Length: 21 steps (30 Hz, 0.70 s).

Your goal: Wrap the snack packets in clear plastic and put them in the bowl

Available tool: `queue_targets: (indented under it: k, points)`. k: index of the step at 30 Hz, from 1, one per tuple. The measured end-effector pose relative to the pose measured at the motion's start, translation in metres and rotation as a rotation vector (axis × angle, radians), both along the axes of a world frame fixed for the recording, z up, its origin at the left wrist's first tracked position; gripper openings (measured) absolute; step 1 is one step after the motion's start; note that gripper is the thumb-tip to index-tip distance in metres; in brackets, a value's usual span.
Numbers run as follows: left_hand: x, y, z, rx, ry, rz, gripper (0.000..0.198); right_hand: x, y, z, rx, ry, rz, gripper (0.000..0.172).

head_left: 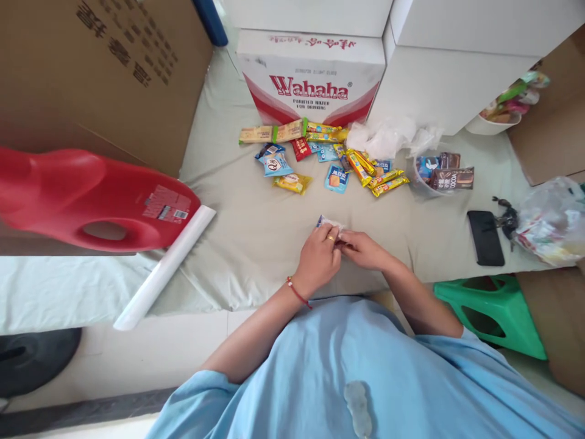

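A small white-and-blue snack packet [324,221] pokes out from under my fingers, mostly covered by them. My left hand [317,256], with a ring and a red bracelet, is closed over the packet from above. Fingertips of my right hand [363,250] pinch at the packet's right side, close against the left hand. Beyond them lie several wrapped snacks on the cloth: a light blue packet [337,178], a yellow packet [292,183], a blue-and-white packet [275,164], a red packet [300,149] and yellow stick packs [388,182].
A clear plastic tub [423,183] holds cocoa snack packs. Behind the snacks stands a Wahaha carton [315,76]. To the left are a red jug [100,201] and a white roll [164,268]. A black phone [485,238] and a plastic bag [553,219] lie right.
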<state>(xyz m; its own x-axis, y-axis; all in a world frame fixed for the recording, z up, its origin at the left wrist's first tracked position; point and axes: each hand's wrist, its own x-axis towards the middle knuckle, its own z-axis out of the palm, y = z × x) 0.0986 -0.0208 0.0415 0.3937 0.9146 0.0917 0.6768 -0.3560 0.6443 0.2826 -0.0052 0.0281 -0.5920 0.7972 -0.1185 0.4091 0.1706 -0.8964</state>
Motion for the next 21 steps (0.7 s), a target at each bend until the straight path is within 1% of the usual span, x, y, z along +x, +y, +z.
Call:
queue_targets:
  k: [2,3,4,5,6,7,8,9,11,13,15,17,19,21]
  points:
    - [-0.001,-0.004,-0.007,0.012,0.116,-0.002,0.048,0.007,-0.008,-0.001,-0.159,0.11,-0.103,0.031]
    - [-0.003,-0.007,-0.011,0.019,0.156,-0.006,0.05,0.011,-0.012,-0.001,-0.216,0.144,-0.172,0.034]
    - [-0.006,-0.009,-0.015,0.031,0.187,-0.018,0.051,0.014,-0.015,-0.002,-0.23,0.141,-0.261,0.036]
    - [-0.009,-0.011,-0.017,0.047,0.214,-0.031,0.054,0.017,-0.019,-0.004,-0.194,0.091,-0.36,0.037]
    - [-0.011,-0.014,-0.019,0.064,0.24,-0.043,0.056,0.019,-0.022,-0.005,-0.117,-0.004,-0.456,0.037]
    - [-0.013,-0.016,-0.021,0.08,0.268,-0.049,0.057,0.02,-0.026,-0.007,-0.018,-0.13,-0.532,0.037]
    - [-0.014,-0.018,-0.021,0.094,0.297,-0.048,0.058,0.02,-0.03,-0.008,0.08,-0.266,-0.577,0.037]
    - [-0.014,-0.021,-0.021,0.102,0.325,-0.044,0.057,0.019,-0.034,-0.01,0.157,-0.394,-0.587,0.038]
    - [-0.014,-0.024,-0.02,0.105,0.366,-0.027,0.056,0.013,-0.044,-0.011,0.229,-0.573,-0.542,0.036]
    - [-0.013,-0.027,-0.02,0.096,0.38,-0.008,0.055,0.009,-0.054,-0.008,0.241,-0.639,-0.494,0.021]
    - [-0.013,-0.028,-0.021,0.096,0.371,0.01,0.055,0.008,-0.059,-0.001,0.237,-0.619,-0.465,0.009]
    - [-0.014,-0.03,-0.023,0.111,0.358,0.022,0.055,0.011,-0.057,0.009,0.191,-0.533,-0.449,0.008]
    - [-0.014,-0.032,-0.027,0.129,0.351,0.031,0.055,0.012,-0.044,0.02,0.105,-0.431,-0.456,0.011]
    - [-0.013,-0.033,-0.03,0.144,0.351,0.033,0.055,0.006,-0.022,0.028,0.07,-0.361,-0.498,0.013]
